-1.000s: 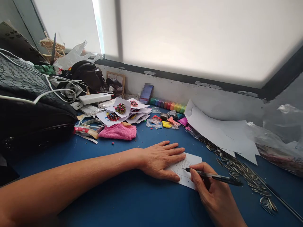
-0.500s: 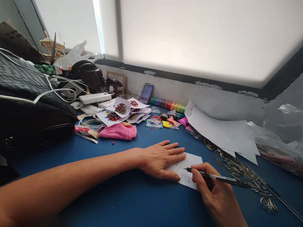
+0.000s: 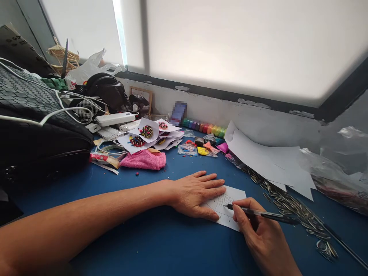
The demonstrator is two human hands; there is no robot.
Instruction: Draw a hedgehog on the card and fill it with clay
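A small white sheet of paper (image 3: 238,193) lies on the blue table, with a pen drawing of a rounded body, short legs and many small marks inside. My left hand (image 3: 198,193) rests flat over the paper's left part, fingers spread, covering some of the drawing. In my right hand (image 3: 261,234) a black pen (image 3: 267,215) is gripped between thumb and fingers. The pen's tip is at the marks within the drawn outline, and its back end points right. My right fingers hide the paper's lower right edge.
Striped sunflower seeds (image 3: 299,207) lie on the right beside large white sheets (image 3: 267,157). Behind are coloured clay packets (image 3: 203,150), a pink cloth (image 3: 143,159) and cards with seed decorations (image 3: 138,142). A black bag (image 3: 43,142) stands at left.
The pen's back end has tilted slightly, while its tip stays near the same spot on the drawing. My left hand has kept its place.
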